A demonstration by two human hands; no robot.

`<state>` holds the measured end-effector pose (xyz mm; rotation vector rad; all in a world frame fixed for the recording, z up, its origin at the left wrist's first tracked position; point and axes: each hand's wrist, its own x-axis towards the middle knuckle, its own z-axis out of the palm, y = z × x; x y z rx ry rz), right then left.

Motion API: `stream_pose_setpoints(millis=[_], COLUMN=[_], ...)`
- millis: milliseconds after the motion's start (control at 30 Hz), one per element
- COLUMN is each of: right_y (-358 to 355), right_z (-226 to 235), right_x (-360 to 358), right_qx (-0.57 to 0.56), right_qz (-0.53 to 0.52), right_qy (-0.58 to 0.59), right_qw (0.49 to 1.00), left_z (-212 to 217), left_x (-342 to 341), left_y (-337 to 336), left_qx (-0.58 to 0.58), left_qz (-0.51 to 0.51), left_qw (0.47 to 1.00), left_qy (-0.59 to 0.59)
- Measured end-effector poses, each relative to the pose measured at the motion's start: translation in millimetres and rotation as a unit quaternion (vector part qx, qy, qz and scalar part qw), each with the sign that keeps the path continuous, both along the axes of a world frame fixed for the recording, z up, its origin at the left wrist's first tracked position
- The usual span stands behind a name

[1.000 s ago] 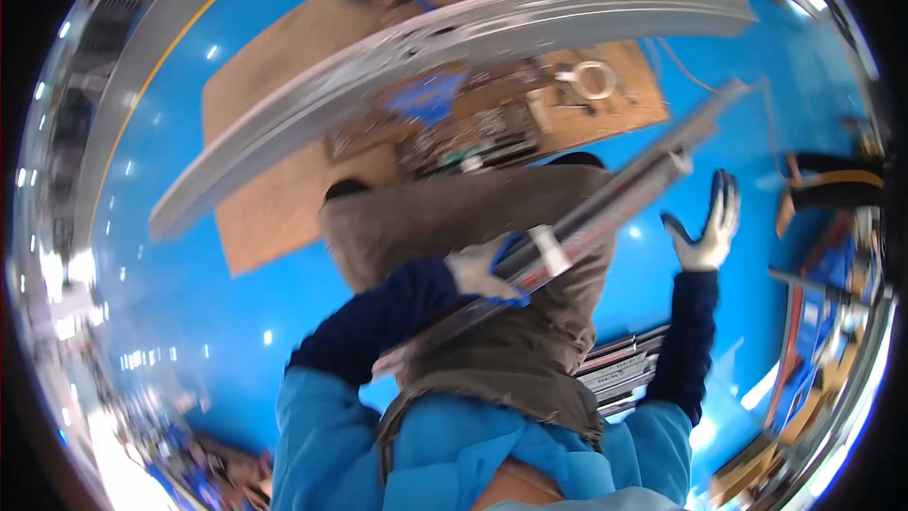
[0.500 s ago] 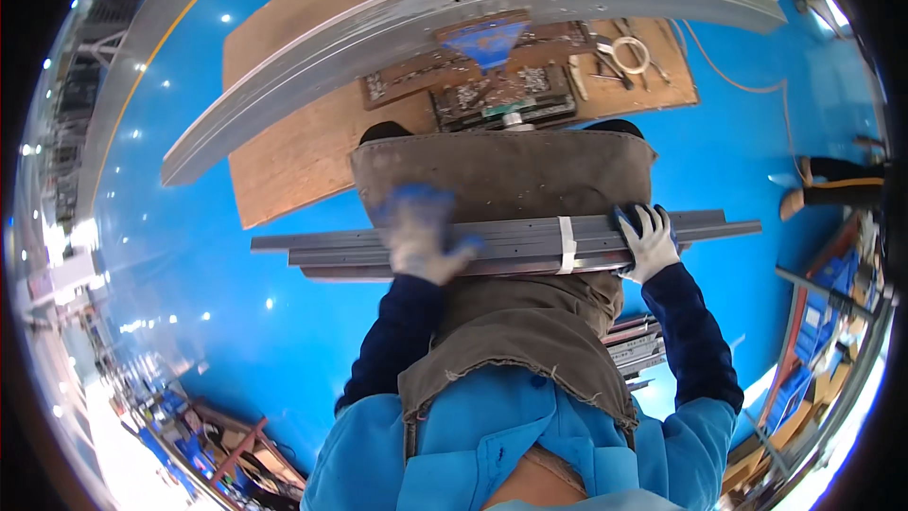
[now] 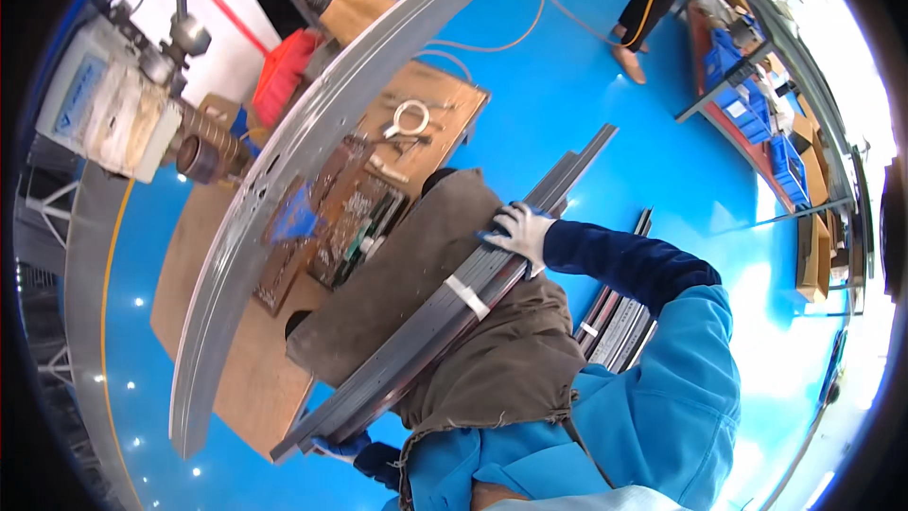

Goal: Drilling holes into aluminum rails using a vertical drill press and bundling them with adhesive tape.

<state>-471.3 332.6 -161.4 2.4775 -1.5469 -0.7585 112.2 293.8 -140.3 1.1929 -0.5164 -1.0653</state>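
Across my lap, on a brown apron (image 3: 378, 312), lies a bundle of long dark grey metal profiles (image 3: 407, 339), slanting from lower left to upper right. A white tape band (image 3: 466, 296) wraps its middle. My right hand (image 3: 520, 235), in a white glove with blue fingertips, is closed over the bundle's upper part, fingers across the top. Near the lower left end, my left hand (image 3: 342, 446) grips the bundle from beneath; most of it is hidden by the profiles and only some blue glove shows.
Ahead, a long bowed silver-grey metal beam (image 3: 222, 293) crosses a wooden table (image 3: 175, 322) with a vise and hand tools. A drilling machine (image 3: 113, 109) stands left. More taped profiles (image 3: 613, 331) lie right. Shelving with blue bins (image 3: 742, 114) and a person (image 3: 653, 0) are far right.
My view has turned rightward and the bundle now slants instead of lying level. My left hand has gone from above the bundle to beneath its left end; my right still holds it.
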Motion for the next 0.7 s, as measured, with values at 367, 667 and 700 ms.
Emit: stream_pose_setpoints(millis=[367, 667, 700], right_y=[28.6, 50.1, 49.1], right_z=[74.5, 36.7, 34.0], right_x=[-21.0, -14.0, -15.7], right_qx=[-0.023, -0.102, -0.042], right_qz=[-0.135, -0.05, -0.065], right_qy=[-0.181, -0.265, -0.29], right_qw=[0.974, 0.958, 0.954], left_z=[-30.3, -17.7, 5.8], left_x=[-33.1, -71.2, -89.7], left_y=[-20.9, -32.0, -31.2], left_qx=[-0.054, 0.033, 0.039], left_qz=[0.036, -0.014, 0.017], left_qw=[0.985, 0.989, 0.992], left_qy=[0.157, 0.141, 0.122])
